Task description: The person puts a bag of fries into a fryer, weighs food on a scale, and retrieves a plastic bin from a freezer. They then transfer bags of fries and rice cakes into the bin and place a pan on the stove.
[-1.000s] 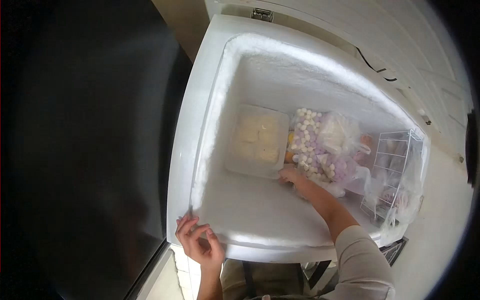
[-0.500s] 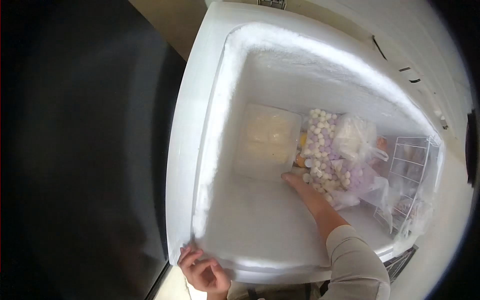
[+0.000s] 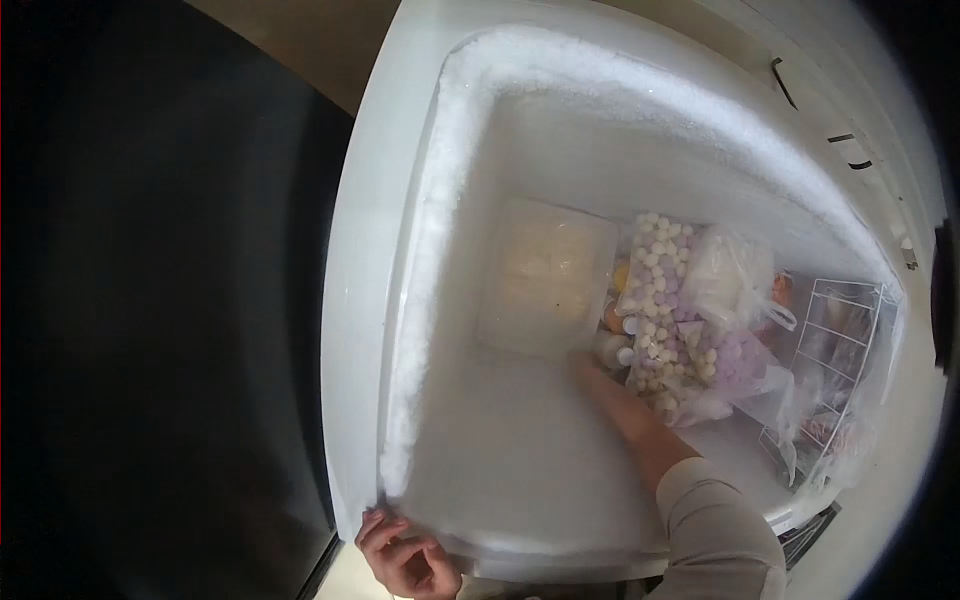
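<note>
Deep in a frosted chest freezer [image 3: 350,300], my right hand [image 3: 590,372] is at the near right corner of a translucent container [image 3: 548,280] with pale yellowish contents. Its fingers are blurred and mostly hidden, so its grip cannot be made out. Just right of it are small bottles [image 3: 612,350] with white caps and a bag of white and purple balls [image 3: 660,290]. My left hand [image 3: 408,555] rests by the freezer's near left corner, fingers loosely curled and apart, with nothing in it.
Beside the balls lies a knotted clear plastic bag [image 3: 728,275]. A white wire basket [image 3: 835,340] with bagged items stands at the freezer's right end. Thick frost [image 3: 430,260] lines the upper walls. A large dark surface [image 3: 180,300] lies left of the freezer.
The view has shifted slightly. My right hand has moved a little lower beside the container, and the bottles next to it show more. My left hand stays near the corner.
</note>
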`<state>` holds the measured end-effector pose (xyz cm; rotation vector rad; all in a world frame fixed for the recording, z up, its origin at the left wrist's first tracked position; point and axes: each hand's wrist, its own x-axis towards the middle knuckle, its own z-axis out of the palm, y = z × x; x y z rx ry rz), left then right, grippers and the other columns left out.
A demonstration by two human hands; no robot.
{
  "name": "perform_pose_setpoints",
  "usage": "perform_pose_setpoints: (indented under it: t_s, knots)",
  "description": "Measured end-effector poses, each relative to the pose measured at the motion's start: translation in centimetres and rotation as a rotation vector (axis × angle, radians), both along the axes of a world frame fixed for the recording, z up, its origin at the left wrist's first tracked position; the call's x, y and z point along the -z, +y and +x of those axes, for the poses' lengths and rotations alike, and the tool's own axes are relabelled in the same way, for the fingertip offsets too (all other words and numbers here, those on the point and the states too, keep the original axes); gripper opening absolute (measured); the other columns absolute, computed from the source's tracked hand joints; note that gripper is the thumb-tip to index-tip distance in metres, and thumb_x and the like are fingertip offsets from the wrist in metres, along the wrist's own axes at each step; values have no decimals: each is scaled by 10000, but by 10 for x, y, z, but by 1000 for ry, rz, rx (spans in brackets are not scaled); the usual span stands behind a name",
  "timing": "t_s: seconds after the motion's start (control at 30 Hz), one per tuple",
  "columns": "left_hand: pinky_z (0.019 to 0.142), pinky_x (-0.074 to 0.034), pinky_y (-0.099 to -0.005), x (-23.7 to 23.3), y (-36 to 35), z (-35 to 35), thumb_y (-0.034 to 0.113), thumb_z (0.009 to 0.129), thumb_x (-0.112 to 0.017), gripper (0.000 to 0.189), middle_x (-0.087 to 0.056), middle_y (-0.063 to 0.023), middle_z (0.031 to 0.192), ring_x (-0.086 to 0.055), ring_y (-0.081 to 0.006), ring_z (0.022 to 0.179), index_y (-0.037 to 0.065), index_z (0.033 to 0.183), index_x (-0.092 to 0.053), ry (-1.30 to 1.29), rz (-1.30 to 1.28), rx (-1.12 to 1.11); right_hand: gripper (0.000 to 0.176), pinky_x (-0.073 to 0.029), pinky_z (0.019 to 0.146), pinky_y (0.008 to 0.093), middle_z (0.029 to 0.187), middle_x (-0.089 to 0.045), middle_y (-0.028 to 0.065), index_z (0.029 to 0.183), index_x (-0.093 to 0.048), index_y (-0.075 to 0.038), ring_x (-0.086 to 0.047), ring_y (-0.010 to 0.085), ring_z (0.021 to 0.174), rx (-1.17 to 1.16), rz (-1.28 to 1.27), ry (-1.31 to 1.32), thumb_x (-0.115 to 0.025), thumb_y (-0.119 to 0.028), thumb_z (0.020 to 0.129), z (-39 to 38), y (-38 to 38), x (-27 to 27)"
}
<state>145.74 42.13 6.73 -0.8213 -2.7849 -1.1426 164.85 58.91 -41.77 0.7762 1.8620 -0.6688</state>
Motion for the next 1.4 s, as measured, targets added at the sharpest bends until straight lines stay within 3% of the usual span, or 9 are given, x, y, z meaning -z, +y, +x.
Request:
perform_pose_setpoints:
  t_s: [0.2, 0.3, 0.6, 0.67, 0.8, 0.93, 1.1, 1.2, 1.4]
  knots:
    - [909, -435, -471, -2, -2, -6, 154, 829, -609, 130, -533, -98, 968, -481, -287, 1045, 41, 778, -570, 19, 52, 133, 278, -418, 881, 400, 1156, -543, 183, 1057, -579, -32, -506, 324, 1085, 286, 108, 123, -504, -137, 811, 26, -1, 20]
    - [956, -319, -472, -3, 1, -1, 205, 786, -572, 179, -499, -89, 908, -455, -285, 1021, 66, 696, -506, 13, -57, 18, 274, -414, 883, 404, 1160, -538, 185, 1056, -577, -37, -503, 326, 1086, 321, 138, 192, -502, -144, 816, 34, 0, 16]
    - [885, -446, -450, 5, -3, -4, 182, 845, -583, 160, -566, -131, 1007, -522, -304, 1030, 27, 880, -598, 40, 97, 104, 277, -400, 885, 427, 1119, -542, 193, 1058, -569, -43, -504, 325, 1054, 369, 116, 292, -484, -188, 838, 41, 15, 43]
    - [900, -397, -462, -2, 1, -3, 199, 813, -580, 162, -536, -114, 937, -498, -297, 1002, 46, 770, -549, 33, 7, 59, 291, -395, 884, 442, 1071, -553, 196, 1061, -563, -39, -511, 320, 1020, 393, 51, 226, -472, -217, 851, 50, 9, 47]
    - [913, -349, -475, -4, 0, 0, 169, 761, -569, 166, -505, -101, 871, -474, -293, 969, 61, 656, -501, 22, -34, 18, 338, -409, 859, 436, 1022, -548, 182, 1063, -551, -9, -515, 286, 972, 454, 15, 314, -455, -263, 862, 25, 26, -62]
    - [892, -377, -436, -3, -3, -3, 89, 707, -550, 15, -520, -81, 915, -463, -299, 987, 86, 694, -544, 18, -5, 61, 417, -419, 851, 426, 1074, -519, 180, 1149, -484, 3, -510, 292, 998, 316, -264, 241, -428, -310, 879, 16, 41, -87]
    - [885, -386, -426, -4, 1, -2, 52, 689, -542, 22, -523, -94, 921, -469, -304, 978, 69, 699, -550, -1, 40, 64, 490, -437, 829, 472, 1105, -481, 185, 1264, -327, -9, -511, 331, 951, 1704, -360, 327, -361, -356, 919, 25, 13, -70]
    - [889, -377, -436, -9, 7, -5, 37, 725, -534, 17, -536, -129, 945, -481, -310, 980, 30, 711, -540, -12, 12, 93, 471, -486, 801, 435, 1113, -455, 194, 1236, -340, 3, -520, 316, 914, 2254, -448, 401, -361, -358, 934, 5, 9, -80]
    - [876, -379, -417, -8, 5, -8, -12, 691, -527, 55, -547, -119, 955, -484, -321, 1002, 28, 719, -552, -12, 87, 115, 414, -552, 726, 288, 1041, -456, 178, 1224, -318, 16, -547, 264, 894, 2282, -306, 399, -431, -255, 932, -19, 56, -150]
